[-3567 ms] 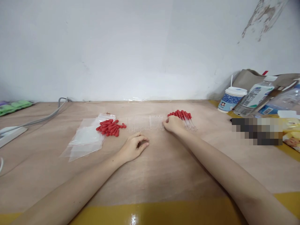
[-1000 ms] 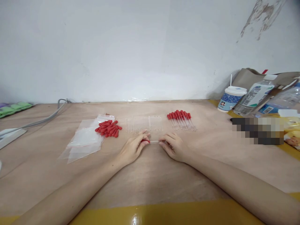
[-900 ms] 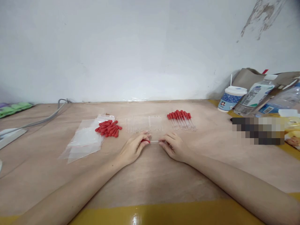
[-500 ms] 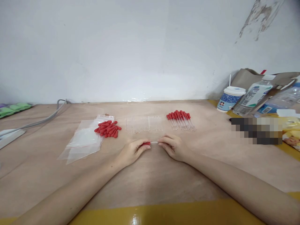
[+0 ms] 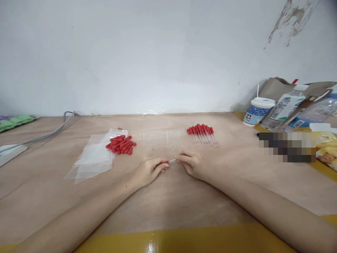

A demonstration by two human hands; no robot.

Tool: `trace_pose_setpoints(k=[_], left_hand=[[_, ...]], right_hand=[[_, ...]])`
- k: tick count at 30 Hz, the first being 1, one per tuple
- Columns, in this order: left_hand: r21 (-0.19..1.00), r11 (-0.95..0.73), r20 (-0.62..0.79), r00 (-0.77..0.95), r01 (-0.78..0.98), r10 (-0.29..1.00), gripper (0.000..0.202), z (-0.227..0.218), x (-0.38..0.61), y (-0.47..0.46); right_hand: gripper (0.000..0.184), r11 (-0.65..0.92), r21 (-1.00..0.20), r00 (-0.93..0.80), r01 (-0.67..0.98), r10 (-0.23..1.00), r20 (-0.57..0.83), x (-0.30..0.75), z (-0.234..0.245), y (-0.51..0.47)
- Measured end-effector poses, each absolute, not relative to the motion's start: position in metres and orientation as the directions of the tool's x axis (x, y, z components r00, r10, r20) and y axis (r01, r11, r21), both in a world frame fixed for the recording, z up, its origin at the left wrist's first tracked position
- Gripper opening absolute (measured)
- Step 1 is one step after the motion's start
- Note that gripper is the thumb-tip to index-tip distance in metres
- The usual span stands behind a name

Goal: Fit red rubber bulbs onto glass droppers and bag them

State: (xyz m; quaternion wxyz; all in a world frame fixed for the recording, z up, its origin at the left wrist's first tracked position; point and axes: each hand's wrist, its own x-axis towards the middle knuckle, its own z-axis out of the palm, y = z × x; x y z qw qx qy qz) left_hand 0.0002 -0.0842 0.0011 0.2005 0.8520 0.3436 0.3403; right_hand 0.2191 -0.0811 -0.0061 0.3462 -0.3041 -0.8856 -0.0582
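My left hand [image 5: 150,170] pinches a red rubber bulb [image 5: 166,162] just above the table. My right hand [image 5: 193,164] pinches a clear glass tube [image 5: 172,161] whose end meets that bulb between the two hands. Behind them lies a row of bare clear tubes [image 5: 161,139]. A heap of loose red bulbs [image 5: 120,144] rests to the left of that row. To its right lies a bunch of droppers with red bulbs fitted [image 5: 202,134].
Clear plastic bags [image 5: 93,157] lie left of the bulbs. A grey cable [image 5: 50,132] and green trays [image 5: 14,120] sit at far left. A lidded cup [image 5: 258,111], plastic bottles [image 5: 284,107] and a brown bag [image 5: 279,88] crowd the right back corner against the wall.
My right hand came back from the fitted droppers with a clear tube and met my left hand. Over the last second the gap between the hands has narrowed and less tube shows.
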Motion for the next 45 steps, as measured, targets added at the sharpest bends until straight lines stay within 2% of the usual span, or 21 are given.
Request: trace_pose_setpoints(k=[2, 4, 8, 10, 14, 21, 31, 34, 40, 43, 45], left_hand=[[0.546, -0.696, 0.475, 0.511, 0.467, 0.716, 0.019, 0.0, 0.0, -0.083], [0.487, -0.724, 0.524, 0.5, 0.488, 0.69, 0.019, -0.001, -0.001, -0.081], [0.383, -0.788, 0.627, 0.491, 0.482, 0.605, 0.02, 0.004, -0.002, -0.078], [0.358, -0.803, 0.65, 0.491, 0.476, 0.58, 0.019, 0.007, -0.003, -0.077], [0.373, -0.783, 0.602, 0.513, 0.497, 0.612, 0.015, 0.008, -0.003, -0.078], [0.485, -0.76, 0.529, 0.546, 0.434, 0.65, 0.015, 0.007, -0.001, -0.084], [0.454, -0.779, 0.536, 0.566, 0.433, 0.627, 0.016, 0.006, -0.001, -0.084], [0.431, -0.793, 0.533, 0.588, 0.43, 0.608, 0.016, 0.004, -0.001, -0.083], [0.352, -0.823, 0.586, 0.581, 0.445, 0.565, 0.015, 0.0, -0.002, -0.077], [0.309, -0.821, 0.597, 0.575, 0.48, 0.56, 0.017, 0.001, -0.004, -0.075], [0.313, -0.794, 0.584, 0.554, 0.521, 0.593, 0.026, 0.002, -0.006, -0.076]], right_hand=[[0.027, 0.768, 0.01, -0.584, 0.641, 0.479, 0.656, 0.216, -0.006, -0.087], [0.027, 0.746, 0.045, -0.576, 0.664, 0.473, 0.666, 0.214, -0.007, -0.09], [0.021, 0.788, -0.061, -0.538, 0.613, 0.473, 0.698, 0.219, -0.01, -0.085], [0.021, 0.805, -0.067, -0.539, 0.589, 0.454, 0.71, 0.222, -0.011, -0.082], [0.02, 0.817, -0.035, -0.552, 0.576, 0.42, 0.72, 0.224, -0.012, -0.08], [0.017, 0.847, 0.012, -0.582, 0.531, 0.355, 0.731, 0.222, -0.009, -0.083], [0.025, 0.797, 0.035, -0.614, 0.602, 0.435, 0.659, 0.213, -0.005, -0.09], [0.026, 0.789, -0.01, -0.607, 0.614, 0.48, 0.633, 0.21, -0.006, -0.091], [0.03, 0.738, -0.25, -0.556, 0.626, 0.648, 0.52, 0.205, -0.003, -0.09], [0.025, 0.679, -0.329, -0.54, 0.657, 0.728, 0.422, 0.206, 0.006, -0.094], [0.02, 0.627, -0.375, -0.515, 0.683, 0.777, 0.361, 0.21, 0.015, -0.095]])
